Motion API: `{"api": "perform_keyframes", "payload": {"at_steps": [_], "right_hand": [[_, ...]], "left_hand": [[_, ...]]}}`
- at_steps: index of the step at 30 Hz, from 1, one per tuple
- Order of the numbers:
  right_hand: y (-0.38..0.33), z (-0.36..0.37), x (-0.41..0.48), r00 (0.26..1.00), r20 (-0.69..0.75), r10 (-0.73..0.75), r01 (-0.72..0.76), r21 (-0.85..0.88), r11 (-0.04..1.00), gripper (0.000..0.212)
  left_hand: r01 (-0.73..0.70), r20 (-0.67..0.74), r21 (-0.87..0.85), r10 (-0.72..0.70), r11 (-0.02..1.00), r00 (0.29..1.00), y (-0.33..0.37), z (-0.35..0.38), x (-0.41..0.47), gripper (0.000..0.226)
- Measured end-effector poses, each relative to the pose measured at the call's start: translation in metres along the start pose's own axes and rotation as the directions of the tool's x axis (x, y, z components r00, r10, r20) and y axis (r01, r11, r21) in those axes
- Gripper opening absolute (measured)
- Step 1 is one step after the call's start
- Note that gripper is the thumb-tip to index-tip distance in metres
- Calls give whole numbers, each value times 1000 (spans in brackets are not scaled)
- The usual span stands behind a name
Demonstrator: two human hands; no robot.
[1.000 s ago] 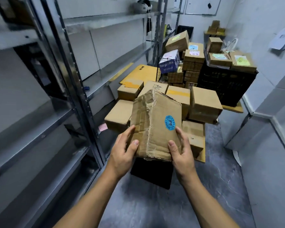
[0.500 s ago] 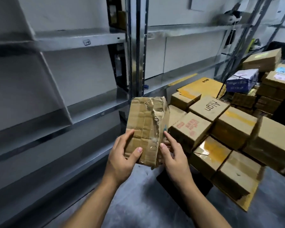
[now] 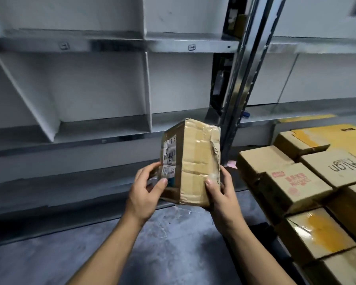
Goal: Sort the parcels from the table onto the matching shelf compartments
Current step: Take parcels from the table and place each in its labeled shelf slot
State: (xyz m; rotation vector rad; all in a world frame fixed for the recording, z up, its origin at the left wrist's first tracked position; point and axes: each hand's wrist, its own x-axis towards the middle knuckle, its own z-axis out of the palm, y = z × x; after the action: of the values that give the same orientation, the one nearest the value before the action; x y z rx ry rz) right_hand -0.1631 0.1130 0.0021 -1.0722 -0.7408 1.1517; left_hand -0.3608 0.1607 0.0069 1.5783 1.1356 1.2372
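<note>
Both your forearms reach forward, bare — your left hand [image 3: 145, 193] and right hand [image 3: 223, 195] grip the box [image 3: 195, 159] from either side, thumbs on its near faces.

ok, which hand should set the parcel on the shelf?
Left, probably. The left hand grips the labelled side of the parcel, nearest the open bays of the shelf. The right hand grips the far side, by the post, so it would have to reach across.
</note>
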Motion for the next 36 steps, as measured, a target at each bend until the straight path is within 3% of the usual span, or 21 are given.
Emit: {"api": "perform_keyframes", "payload": {"at_steps": [4, 7, 11, 15, 19, 23, 31, 36], "right_hand": [[0, 21, 0, 982, 161, 99, -118, 108, 987, 46], [2, 37, 1, 967, 232, 103, -118, 50, 992, 44], [10, 55, 5, 978, 209, -5, 49, -205, 978, 51], [20, 80, 8, 964, 220, -148, 243, -503, 829, 39], [22, 125, -2, 955, 291, -54, 175, -408, 896, 46], [31, 175, -25, 897, 441, 16, 104, -247, 963, 53], [69, 288, -70, 855, 519, 10, 144, -256, 956, 54], [97, 361, -94, 819, 574, 17, 154, -248, 956, 74]], "left_hand": [[118, 10, -119, -118, 986, 993, -10, -25, -12, 72], [87, -38, -107, -92, 990, 995, -5, -40, -23, 70], [32, -165, 20, -28, 999, 986, 2, -66, -29, 64], [-3, -234, 275, 70, 961, 970, 6, -96, -36, 62], [3, -286, 367, 110, 930, 952, 7, -131, -45, 64], [18, -315, 455, 142, 890, 939, 4, -177, -55, 65], [97, -391, 526, 140, 845, 910, 5, -286, -92, 66], [102, -414, 560, 171, 822, 894, 4, -355, -118, 66]]}}
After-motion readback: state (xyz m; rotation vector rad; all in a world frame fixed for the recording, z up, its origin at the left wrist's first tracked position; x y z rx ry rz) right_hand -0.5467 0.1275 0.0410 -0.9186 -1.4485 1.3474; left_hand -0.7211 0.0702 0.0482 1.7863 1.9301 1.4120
